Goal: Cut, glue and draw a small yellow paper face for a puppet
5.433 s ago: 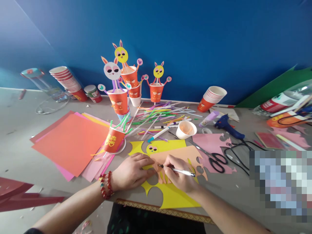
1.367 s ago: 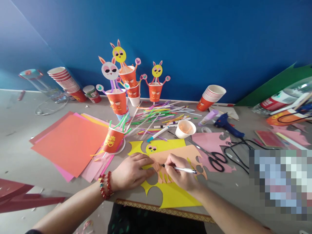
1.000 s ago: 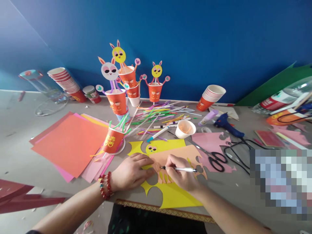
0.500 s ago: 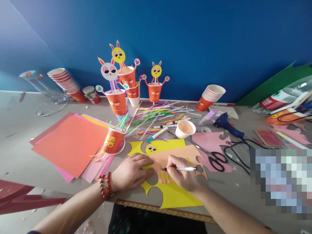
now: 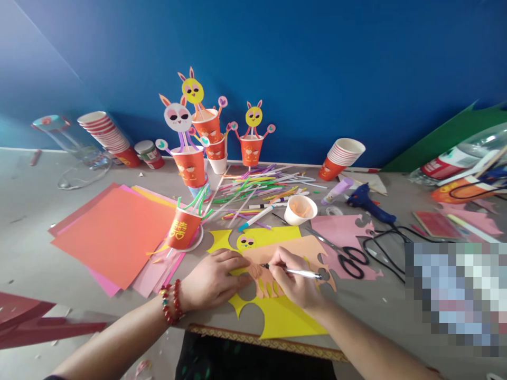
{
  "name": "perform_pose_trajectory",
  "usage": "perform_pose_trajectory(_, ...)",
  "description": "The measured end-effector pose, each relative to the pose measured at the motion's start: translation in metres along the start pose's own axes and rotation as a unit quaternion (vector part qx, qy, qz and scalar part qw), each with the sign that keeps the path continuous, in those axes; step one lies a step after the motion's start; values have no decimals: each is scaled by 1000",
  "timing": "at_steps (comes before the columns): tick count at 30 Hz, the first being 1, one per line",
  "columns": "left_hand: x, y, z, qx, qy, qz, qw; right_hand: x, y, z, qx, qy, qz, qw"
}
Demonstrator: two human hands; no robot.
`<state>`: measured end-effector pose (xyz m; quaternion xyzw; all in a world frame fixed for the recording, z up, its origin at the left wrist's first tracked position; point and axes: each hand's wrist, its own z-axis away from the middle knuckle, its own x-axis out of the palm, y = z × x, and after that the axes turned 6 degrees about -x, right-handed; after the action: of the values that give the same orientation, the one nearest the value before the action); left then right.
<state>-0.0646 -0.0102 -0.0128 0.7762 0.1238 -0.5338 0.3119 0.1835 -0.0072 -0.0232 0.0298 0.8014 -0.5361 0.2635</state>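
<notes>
In my right hand (image 5: pixel 295 277) is a pen (image 5: pixel 303 273) with a white barrel, its tip at a sheet of peach paper (image 5: pixel 293 250). Small oval outlines (image 5: pixel 255 270) show on that sheet near the tip, and its lower edge has cut-out gaps. My left hand (image 5: pixel 219 277) lies flat, fingers stretched out over the left edge of the peach paper. Beneath is yellow paper (image 5: pixel 289 316) with rounded pieces cut away. A yellow paper disc with a drawn face (image 5: pixel 246 241) lies just above my left fingers.
Scissors (image 5: pixel 350 258) lie on pink paper to the right, near a blue glue gun (image 5: pixel 370 203) and its cable. A white cup (image 5: pixel 300 210) holds orange scraps. Behind stand paper-cup figures (image 5: pixel 189 166) and loose coloured strips (image 5: pixel 253 184). Orange sheets (image 5: pixel 114 232) are stacked left.
The pen tip has moved slightly up and left on the peach paper, and my right hand shifted with it. My left hand stays in place.
</notes>
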Motion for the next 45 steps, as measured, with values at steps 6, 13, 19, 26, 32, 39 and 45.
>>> perform_pose_trajectory(6, 0, 0, 0, -2, -1, 1, 1000, 0, 0, 0, -8, -11, 18, 1000)
perform_pose_trajectory(13, 1, 0, 0, -2, -5, 1, 1000, 1, 1, 0, -8, -16, 31, 999)
perform_pose_trajectory(19, 1, 0, 0, -4, -3, 0, 1000, 1, 1, 1, -12, -15, 31, 999)
perform_pose_trajectory(26, 1, 0, 0, -1, -4, -2, 1000, 1, 1, 0, -9, -4, 25, 1000)
perform_pose_trajectory(32, 0, 1, -1, -5, 3, -4, 1000, 2, 4, 1, -6, -10, 31, 999)
perform_pose_trajectory(39, 1, 1, 0, -5, -4, -1, 1000, 2, 4, 2, -7, -13, 34, 999)
perform_pose_trajectory(45, 1, 0, 1, -6, -4, -1, 1000, 2, 4, 2, -6, -15, 35, 999)
